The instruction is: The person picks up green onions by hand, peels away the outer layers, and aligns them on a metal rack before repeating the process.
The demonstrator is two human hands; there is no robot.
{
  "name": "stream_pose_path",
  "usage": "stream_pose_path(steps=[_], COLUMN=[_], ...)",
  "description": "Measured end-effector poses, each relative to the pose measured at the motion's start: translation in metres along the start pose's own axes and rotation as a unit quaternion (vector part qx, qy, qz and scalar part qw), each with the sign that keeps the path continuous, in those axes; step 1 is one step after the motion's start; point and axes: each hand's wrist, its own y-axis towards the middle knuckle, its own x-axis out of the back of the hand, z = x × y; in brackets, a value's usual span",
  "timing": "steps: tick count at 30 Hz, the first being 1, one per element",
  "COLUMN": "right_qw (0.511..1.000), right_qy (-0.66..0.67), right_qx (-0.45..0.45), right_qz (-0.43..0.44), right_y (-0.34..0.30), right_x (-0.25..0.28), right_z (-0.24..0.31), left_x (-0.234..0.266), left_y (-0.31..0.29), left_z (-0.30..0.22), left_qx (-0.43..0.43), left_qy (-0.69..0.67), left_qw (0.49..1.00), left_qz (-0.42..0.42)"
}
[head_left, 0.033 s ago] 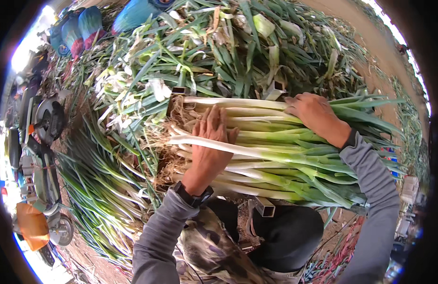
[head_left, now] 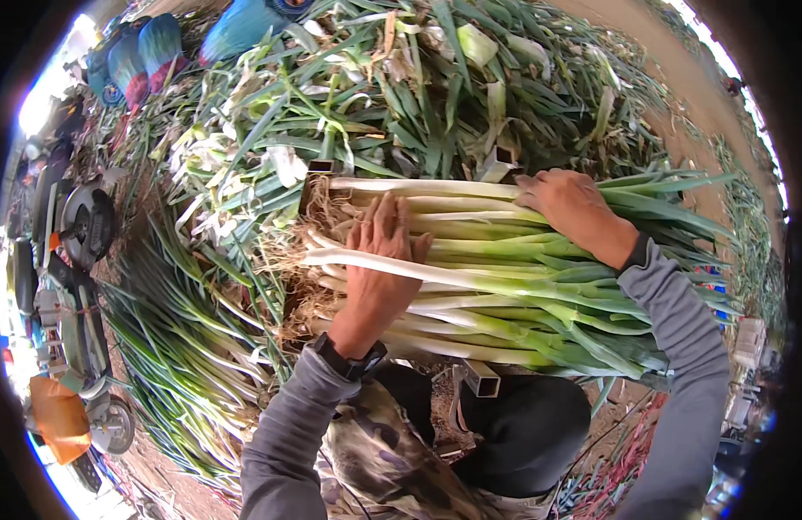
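A broad layer of large green onions (head_left: 505, 299) lies crosswise before me, with white shanks and shaggy roots to the left and green leaves to the right. On the shanks near the roots rests my left hand (head_left: 379, 277), its fingers stretched out toward the far side. One white-stemmed green onion (head_left: 444, 275) runs across the back of that hand. My right hand (head_left: 574, 206) lies over the far stalks where they turn green, fingers extended to the left and holding nothing. Square metal tube ends (head_left: 482, 380) stick out from a frame at the near and far sides of the layer.
A heap of cut leaves and peelings (head_left: 418, 95) rises beyond the layer. More green onions (head_left: 188, 355) lie on the ground at left. Blue netted bundles (head_left: 162, 48) sit at the far left, above a parked scooter (head_left: 89, 225). Red strands (head_left: 617, 451) lie at near right.
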Motion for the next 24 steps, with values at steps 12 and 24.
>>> stream_pose_path(steps=[12, 24], right_qw=[0.996, 0.995], right_qy=[-0.003, 0.073], right_qx=[0.068, 0.059], right_qz=[-0.057, -0.041], right_y=[-0.010, -0.105], right_x=[0.015, 0.056], right_z=[-0.017, 0.053], left_x=[-0.012, -0.007], left_y=[0.004, 0.009], left_z=[0.000, 0.010], left_qx=[-0.002, -0.042], left_qy=[0.033, -0.038], left_qw=[0.999, 0.998], left_qz=[0.005, -0.016])
